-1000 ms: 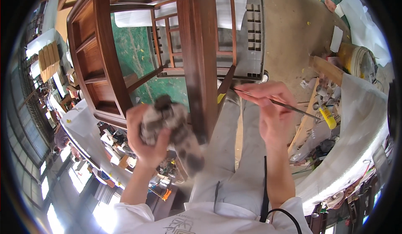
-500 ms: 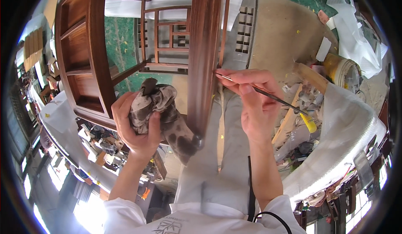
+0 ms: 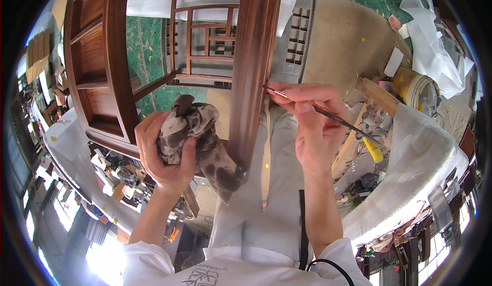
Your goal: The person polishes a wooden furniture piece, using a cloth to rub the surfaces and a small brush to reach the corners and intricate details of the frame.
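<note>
My right hand [image 3: 319,124] pinches a thin dark-handled paintbrush [image 3: 344,122] with a metal ferrule. Its tip touches, or nearly touches, the right edge of a dark reddish-brown wooden furniture piece [image 3: 251,55]. In my left hand [image 3: 165,153] is a bunched cloth [image 3: 189,130], pale with dark stains; its loose end hangs beside the bottom of the same wooden member. The furniture has a lattice panel [image 3: 212,40] in its frame and a side with recessed panels [image 3: 95,60] at the left.
At the right stand a yellowish bucket [image 3: 417,89] and a wooden board [image 3: 379,94] among clutter, with a yellow object [image 3: 374,150] nearby. White foam sheeting [image 3: 435,45] lies beyond. Bubble-type wrap [image 3: 410,168] curves around the lower right. A brown sheet [image 3: 338,40] covers part of the green floor.
The whole view has shifted slightly, the furniture a little to the left. Both hands keep nearly the same pose, with the cloth and paintbrush still held.
</note>
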`<state>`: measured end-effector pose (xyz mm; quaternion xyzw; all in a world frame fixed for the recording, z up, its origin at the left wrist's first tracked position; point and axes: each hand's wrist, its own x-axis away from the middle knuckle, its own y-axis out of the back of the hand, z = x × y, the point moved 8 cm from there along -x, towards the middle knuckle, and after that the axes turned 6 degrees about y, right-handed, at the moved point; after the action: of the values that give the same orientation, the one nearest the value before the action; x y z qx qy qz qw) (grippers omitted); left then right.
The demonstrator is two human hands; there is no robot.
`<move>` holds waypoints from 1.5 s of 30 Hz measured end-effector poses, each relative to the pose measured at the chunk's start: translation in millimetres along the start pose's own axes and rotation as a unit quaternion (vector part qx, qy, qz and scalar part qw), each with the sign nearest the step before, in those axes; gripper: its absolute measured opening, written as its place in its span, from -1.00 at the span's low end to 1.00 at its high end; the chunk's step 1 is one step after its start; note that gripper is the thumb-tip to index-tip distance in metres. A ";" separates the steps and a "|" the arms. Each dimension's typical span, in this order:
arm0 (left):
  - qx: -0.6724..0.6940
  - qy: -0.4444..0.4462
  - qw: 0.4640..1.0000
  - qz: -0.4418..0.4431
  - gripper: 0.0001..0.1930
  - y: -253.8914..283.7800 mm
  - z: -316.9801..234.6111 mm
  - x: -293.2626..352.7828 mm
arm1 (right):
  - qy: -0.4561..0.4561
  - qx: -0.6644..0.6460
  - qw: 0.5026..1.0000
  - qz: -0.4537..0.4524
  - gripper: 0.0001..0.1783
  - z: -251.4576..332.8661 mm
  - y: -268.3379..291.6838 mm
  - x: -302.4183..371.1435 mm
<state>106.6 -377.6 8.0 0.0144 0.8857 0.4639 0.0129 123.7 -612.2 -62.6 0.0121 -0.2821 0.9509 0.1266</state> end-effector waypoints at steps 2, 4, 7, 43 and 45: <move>-0.005 -0.010 1.000 -0.017 -0.51 1.3 -2.1 -2.5 | 0.001 0.004 1.000 -0.003 -0.90 0.1 -0.3 -0.3; -0.006 -0.010 1.000 -0.017 -0.51 1.1 -2.2 -2.4 | 0.001 0.006 1.000 -0.012 -0.90 -0.6 0.4 0.3; -0.002 -0.001 1.000 -0.002 -0.52 0.3 0.0 -0.4 | 0.003 0.016 1.000 0.000 -0.90 0.6 0.4 0.6; -0.012 -0.011 0.999 -0.033 -0.49 1.8 -2.4 -0.2 | -0.005 0.035 0.999 0.001 -0.87 1.5 0.2 11.1; -0.013 -0.012 0.999 -0.033 -0.48 1.5 -2.1 0.0 | -0.012 0.021 1.000 0.000 -0.86 0.6 0.6 13.4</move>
<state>106.5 -378.4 10.4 -0.0095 0.8793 0.4745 0.0393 110.5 -609.8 -61.1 0.0257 -0.2640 0.9563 0.1233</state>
